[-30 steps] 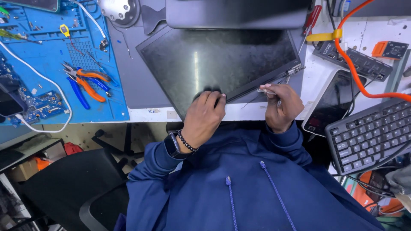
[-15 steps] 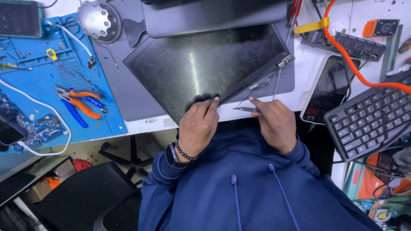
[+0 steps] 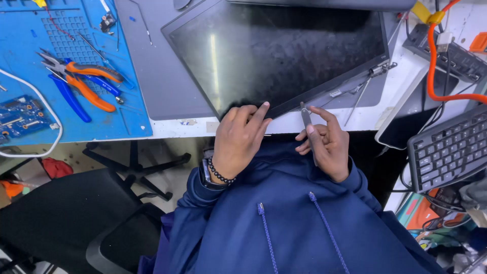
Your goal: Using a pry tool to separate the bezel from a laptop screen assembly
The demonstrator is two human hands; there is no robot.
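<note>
a thin, likely fragile laptop screen panel point(image 3: 274, 50) is pressed at its near edge by the left hand point(image 3: 238, 139), fingers flat and gripping nothing, while a slim metal pry tool point(image 3: 306, 119) is pinched in the right hand point(image 3: 327, 144).

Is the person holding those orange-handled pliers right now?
No. The orange-handled pliers lie on the blue mat, away from both hands; the right hand holds a slim grey tool.

One screen panel point(image 3: 284, 50), one keyboard point(image 3: 449, 147), two pliers point(image 3: 81, 81), possibly three; one circuit board point(image 3: 18, 116).
</note>
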